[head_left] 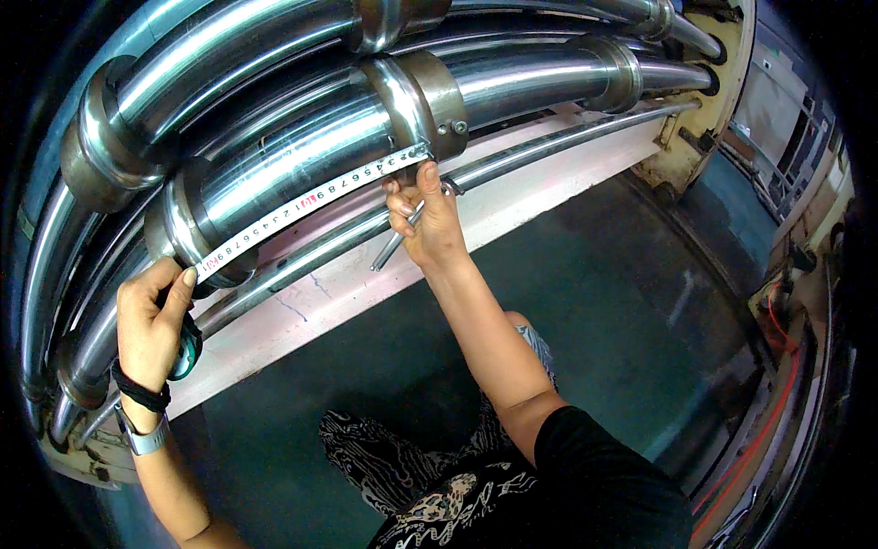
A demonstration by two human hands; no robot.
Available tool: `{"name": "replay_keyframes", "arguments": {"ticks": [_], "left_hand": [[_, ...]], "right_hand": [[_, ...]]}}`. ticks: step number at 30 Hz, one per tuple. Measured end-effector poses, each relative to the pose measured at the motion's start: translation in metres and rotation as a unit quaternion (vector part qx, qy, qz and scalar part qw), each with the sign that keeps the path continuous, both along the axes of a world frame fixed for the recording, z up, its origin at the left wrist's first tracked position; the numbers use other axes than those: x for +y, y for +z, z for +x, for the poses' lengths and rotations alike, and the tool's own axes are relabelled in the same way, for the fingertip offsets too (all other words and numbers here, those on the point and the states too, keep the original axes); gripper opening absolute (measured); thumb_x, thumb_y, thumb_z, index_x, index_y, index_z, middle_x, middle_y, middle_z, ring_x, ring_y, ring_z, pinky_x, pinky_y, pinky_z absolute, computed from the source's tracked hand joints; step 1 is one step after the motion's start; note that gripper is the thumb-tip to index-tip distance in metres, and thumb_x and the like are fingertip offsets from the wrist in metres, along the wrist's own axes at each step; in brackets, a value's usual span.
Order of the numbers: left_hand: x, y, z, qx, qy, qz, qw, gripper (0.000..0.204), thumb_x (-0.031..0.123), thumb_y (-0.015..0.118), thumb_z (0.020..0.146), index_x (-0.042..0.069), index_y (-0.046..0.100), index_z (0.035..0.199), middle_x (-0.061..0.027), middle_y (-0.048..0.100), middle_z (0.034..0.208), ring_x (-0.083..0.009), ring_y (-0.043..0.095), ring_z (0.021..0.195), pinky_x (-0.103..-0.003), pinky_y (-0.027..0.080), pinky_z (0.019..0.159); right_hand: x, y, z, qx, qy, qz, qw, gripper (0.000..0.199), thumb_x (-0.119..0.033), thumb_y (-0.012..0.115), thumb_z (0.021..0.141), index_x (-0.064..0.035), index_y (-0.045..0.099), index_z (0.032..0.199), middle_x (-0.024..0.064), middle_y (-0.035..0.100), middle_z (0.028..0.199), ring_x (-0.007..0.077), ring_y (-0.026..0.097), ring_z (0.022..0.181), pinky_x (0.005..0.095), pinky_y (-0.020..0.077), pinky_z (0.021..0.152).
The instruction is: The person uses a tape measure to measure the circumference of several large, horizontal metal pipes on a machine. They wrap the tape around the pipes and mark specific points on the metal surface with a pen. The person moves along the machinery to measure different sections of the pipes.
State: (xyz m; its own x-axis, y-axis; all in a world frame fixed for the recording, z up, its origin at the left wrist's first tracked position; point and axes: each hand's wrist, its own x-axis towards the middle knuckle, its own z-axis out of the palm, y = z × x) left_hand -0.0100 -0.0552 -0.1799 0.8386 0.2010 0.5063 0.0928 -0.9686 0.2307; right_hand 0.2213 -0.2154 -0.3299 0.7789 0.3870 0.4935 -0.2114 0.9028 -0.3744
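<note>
A white tape measure blade point(311, 199) is stretched along a shiny steel cylinder point(302, 160), between two thick collars. My left hand point(151, 316) is closed on the blade near the left collar point(183, 224); the teal tape case point(187, 350) shows partly below its fingers. At the right collar point(425, 105), my right hand point(428, 220) pins the blade's end under the thumb. Its curled fingers also hold a thin metal rod, bent at one end like a hex key point(388, 252). A screw point(458, 127) sits in the right collar's side.
More polished rods and collars point(229, 55) run behind and above. A slimmer bar point(549, 135) passes in front, over a pale beam point(540, 183). At the right, the rods end at a cream-coloured plate point(727, 55). The dark green floor point(604, 302) lies below, with a red cable point(759, 439) at far right.
</note>
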Motion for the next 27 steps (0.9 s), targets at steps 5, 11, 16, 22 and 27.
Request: {"name": "replay_keyframes", "arguments": {"ticks": [5,11,16,22,27], "left_hand": [[0.0,0.001,-0.001,0.003,0.002,0.005,1.0,0.025,0.013,0.055,0.083,-0.003,0.049,0.065,-0.0065,0.046,0.052,-0.0122,0.041,0.049,-0.028,0.032,0.047],[0.002,0.001,-0.001,0.002,-0.002,0.011,1.0,0.025,0.013,0.055,0.083,-0.003,0.049,0.065,-0.0068,0.045,0.052,-0.0123,0.041,0.048,-0.028,0.032,0.047],[0.003,-0.002,0.0,-0.013,-0.001,-0.007,1.0,0.029,0.013,0.055,0.083,-0.002,0.041,0.062,-0.0063,0.032,0.053,-0.0123,0.03,0.051,-0.03,0.025,0.047],[0.004,-0.003,0.0,-0.015,-0.001,-0.007,1.0,0.028,0.012,0.054,0.082,-0.003,0.042,0.062,-0.0071,0.035,0.052,-0.0127,0.032,0.05,-0.03,0.026,0.047],[0.006,-0.002,-0.006,-0.021,0.0,0.035,0.999,0.022,0.014,0.055,0.079,-0.001,0.049,0.064,-0.0183,0.045,0.054,-0.0298,0.045,0.049,-0.036,0.034,0.049]], "right_hand": [[-0.001,0.006,-0.005,0.012,-0.008,-0.02,1.0,0.039,-0.047,0.062,0.077,-0.0124,0.042,0.078,0.0048,0.048,0.073,0.0012,0.037,0.049,0.0127,0.0265,0.034],[-0.005,0.006,-0.004,0.012,-0.003,-0.045,0.999,0.04,-0.047,0.062,0.077,-0.0114,0.044,0.08,0.0042,0.049,0.073,0.0014,0.036,0.049,0.0133,0.0258,0.034],[-0.028,0.006,-0.013,0.046,-0.035,-0.19,0.98,0.036,-0.041,0.06,0.081,-0.0085,0.045,0.084,0.0028,0.049,0.073,0.0026,0.035,0.048,0.0159,0.0226,0.034],[-0.053,0.037,-0.029,-0.204,-0.503,-0.226,0.809,0.02,-0.013,0.06,0.084,-0.0021,0.046,0.093,-0.0001,0.046,0.07,0.0038,0.039,0.059,0.0182,0.0339,0.052],[-0.039,0.051,-0.015,-0.289,-0.58,-0.252,0.719,0.008,-0.01,0.055,0.086,-0.0025,0.051,0.086,0.0022,0.049,0.076,0.0089,0.046,0.066,0.0213,0.0389,0.059]]}}
